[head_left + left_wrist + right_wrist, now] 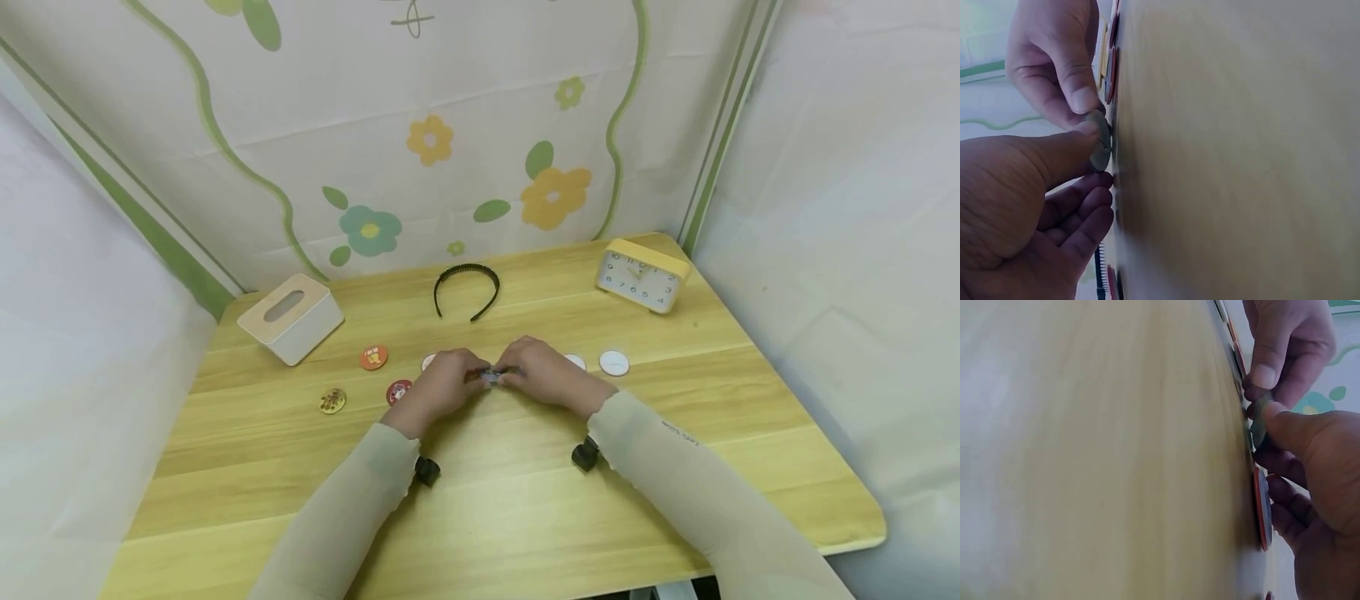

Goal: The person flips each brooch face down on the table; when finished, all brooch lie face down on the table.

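At the middle of the table, both hands hold one small grey-green round badge (491,376) between them. My left hand (446,382) pinches its left side, with the thumb on the near face in the left wrist view. From the other side my right hand (543,371) pinches the same badge (1259,422), thumb against its face. The badge (1102,140) stands roughly on edge, close to the tabletop. A red badge (399,392) lies beside the left hand, and a white disc (576,362) beside the right. Another red-rimmed disc (1263,509) lies near the right fingers.
Farther left lie an orange badge (373,357) and a yellow badge (332,401); a white disc (614,362) lies to the right. A black headband (468,267), a tissue box (315,323) and a yellow-topped clock (641,279) stand or lie toward the back.
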Action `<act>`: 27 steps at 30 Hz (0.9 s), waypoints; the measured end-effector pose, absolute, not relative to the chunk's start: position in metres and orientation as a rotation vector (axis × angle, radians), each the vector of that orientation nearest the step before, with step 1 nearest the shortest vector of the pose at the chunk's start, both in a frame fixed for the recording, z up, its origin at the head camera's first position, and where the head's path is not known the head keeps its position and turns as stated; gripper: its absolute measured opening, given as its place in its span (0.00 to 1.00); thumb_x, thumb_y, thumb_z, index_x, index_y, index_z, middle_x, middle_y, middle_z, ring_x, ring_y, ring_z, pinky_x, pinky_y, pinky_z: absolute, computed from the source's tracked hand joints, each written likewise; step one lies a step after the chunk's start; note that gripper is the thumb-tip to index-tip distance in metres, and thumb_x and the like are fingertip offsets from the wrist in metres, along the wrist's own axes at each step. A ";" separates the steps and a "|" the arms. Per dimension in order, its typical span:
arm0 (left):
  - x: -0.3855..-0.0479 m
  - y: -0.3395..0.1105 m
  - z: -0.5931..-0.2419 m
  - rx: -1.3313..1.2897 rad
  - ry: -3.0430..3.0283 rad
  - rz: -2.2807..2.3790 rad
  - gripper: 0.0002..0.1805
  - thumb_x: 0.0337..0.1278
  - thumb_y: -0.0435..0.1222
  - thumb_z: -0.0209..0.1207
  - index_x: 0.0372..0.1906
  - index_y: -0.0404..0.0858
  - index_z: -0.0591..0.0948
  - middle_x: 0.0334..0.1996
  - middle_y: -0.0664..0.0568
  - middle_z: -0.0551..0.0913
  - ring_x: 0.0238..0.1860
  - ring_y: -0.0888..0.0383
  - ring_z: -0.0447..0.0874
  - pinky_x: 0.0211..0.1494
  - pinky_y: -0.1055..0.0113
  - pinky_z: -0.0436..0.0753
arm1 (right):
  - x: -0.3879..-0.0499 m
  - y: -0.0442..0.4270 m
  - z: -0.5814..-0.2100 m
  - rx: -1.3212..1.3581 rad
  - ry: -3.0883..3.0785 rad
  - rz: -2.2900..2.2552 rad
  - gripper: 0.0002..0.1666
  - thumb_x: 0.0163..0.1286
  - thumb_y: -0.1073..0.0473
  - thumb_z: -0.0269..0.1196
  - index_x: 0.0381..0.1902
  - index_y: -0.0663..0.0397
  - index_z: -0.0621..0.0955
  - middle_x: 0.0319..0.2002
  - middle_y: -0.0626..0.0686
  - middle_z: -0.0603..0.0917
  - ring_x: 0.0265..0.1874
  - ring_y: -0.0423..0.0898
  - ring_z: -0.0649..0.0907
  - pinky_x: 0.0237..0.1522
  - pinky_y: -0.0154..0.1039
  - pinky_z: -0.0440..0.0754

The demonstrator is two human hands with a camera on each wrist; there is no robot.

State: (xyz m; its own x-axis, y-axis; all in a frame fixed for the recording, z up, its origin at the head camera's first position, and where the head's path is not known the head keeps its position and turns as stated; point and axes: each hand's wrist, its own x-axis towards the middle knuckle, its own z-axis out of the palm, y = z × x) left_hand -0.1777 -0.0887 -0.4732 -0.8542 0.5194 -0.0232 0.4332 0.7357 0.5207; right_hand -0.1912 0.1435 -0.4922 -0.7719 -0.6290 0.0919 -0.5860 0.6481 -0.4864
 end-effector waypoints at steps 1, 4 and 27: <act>-0.177 -0.089 -0.473 0.787 2.780 0.753 0.15 0.76 0.39 0.68 0.60 0.40 0.91 0.54 0.49 0.92 0.57 0.52 0.90 0.63 0.55 0.89 | -0.191 0.144 -0.492 -1.028 2.779 -0.773 0.13 0.81 0.51 0.68 0.55 0.47 0.92 0.52 0.46 0.92 0.60 0.49 0.85 0.70 0.51 0.82; -0.177 -0.091 -0.473 0.836 2.824 0.697 0.13 0.79 0.38 0.65 0.60 0.41 0.91 0.55 0.48 0.93 0.58 0.51 0.91 0.65 0.55 0.88 | -0.190 0.146 -0.489 -1.017 2.788 -0.794 0.14 0.83 0.53 0.65 0.56 0.48 0.92 0.53 0.48 0.93 0.61 0.51 0.86 0.72 0.52 0.81; -0.183 -0.088 -0.476 0.663 2.744 0.889 0.11 0.79 0.36 0.65 0.59 0.43 0.88 0.44 0.54 0.93 0.42 0.61 0.88 0.51 0.59 0.89 | -0.190 0.144 -0.491 -0.889 2.774 -0.958 0.17 0.72 0.58 0.77 0.57 0.41 0.89 0.54 0.45 0.91 0.56 0.45 0.88 0.60 0.48 0.88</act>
State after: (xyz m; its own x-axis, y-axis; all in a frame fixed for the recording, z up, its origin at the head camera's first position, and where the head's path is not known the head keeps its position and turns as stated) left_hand -0.1826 -0.0883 -0.4755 -0.8841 0.4661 -0.0343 0.3575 0.7218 0.5926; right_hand -0.1900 0.1444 -0.4914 -0.8292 -0.5473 0.1131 -0.5005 0.6372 -0.5860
